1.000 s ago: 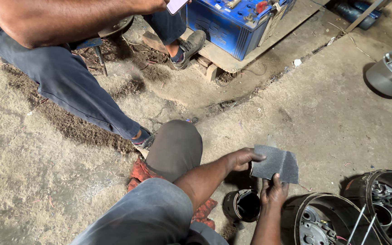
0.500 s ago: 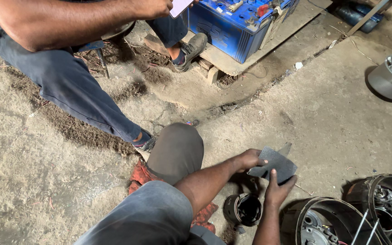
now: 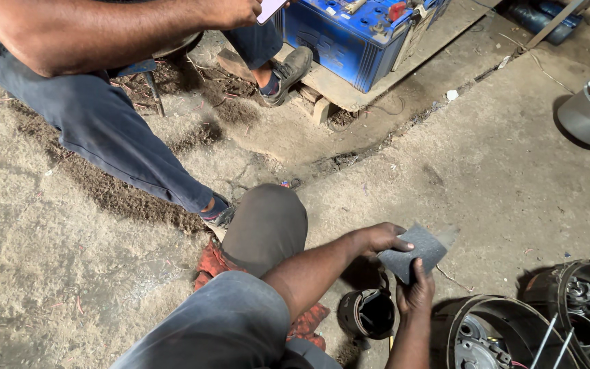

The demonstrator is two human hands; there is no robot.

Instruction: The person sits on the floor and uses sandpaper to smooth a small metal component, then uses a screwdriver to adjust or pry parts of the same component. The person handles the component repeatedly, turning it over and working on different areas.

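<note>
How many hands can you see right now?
3: the left hand and right hand grip a grey sheet at lower centre; another person's hand is at top. Others may be hidden.

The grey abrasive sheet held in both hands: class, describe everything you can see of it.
The grey abrasive sheet is a small, roughly four-sided piece with a dull, gritty, dark grey face, like emery cloth. It is flat, slightly tilted, held in the air above the concrete floor. The left hand pinches its left edge; the right hand grips its lower edge from below. A black cylindrical part stands beneath it.
</note>
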